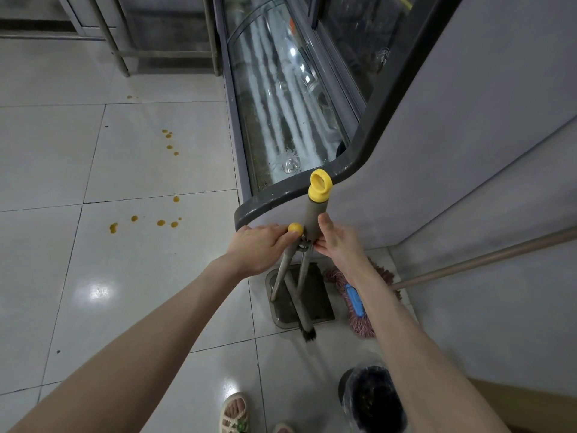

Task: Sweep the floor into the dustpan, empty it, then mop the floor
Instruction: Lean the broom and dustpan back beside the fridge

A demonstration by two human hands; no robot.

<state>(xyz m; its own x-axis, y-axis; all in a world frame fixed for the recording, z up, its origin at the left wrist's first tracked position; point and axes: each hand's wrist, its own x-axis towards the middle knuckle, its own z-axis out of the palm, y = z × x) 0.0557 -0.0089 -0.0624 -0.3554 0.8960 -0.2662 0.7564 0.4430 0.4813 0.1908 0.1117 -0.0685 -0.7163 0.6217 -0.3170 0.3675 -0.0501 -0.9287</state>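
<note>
A pale tiled floor (78,170) runs beside a glass display case (281,89), with orange spots (161,222) dotted across the tiles to the left. At the corner of the case a dustpan (318,295) sits on the floor. Two handles rise from it, clipped together near the top, and dark broom bristles (309,334) poke out at its near edge.

The left hand (259,248) grips the short handle (295,228) just under its yellow knob. The right hand (338,245) holds the tall handle (315,214), thumb up along the grey grip and fingers curled in at the clip; it is slightly blurred, so the finger positions are unclear. A mop (362,323) lies just right of the dustpan, and a lined bin (371,398) stands nearer the feet.

This looks like the very start: the broom is being freed from the dustpan and no sweeping is done. The next move probably calls for pulling the handles apart at the clip, then carrying both to the spots.
</note>
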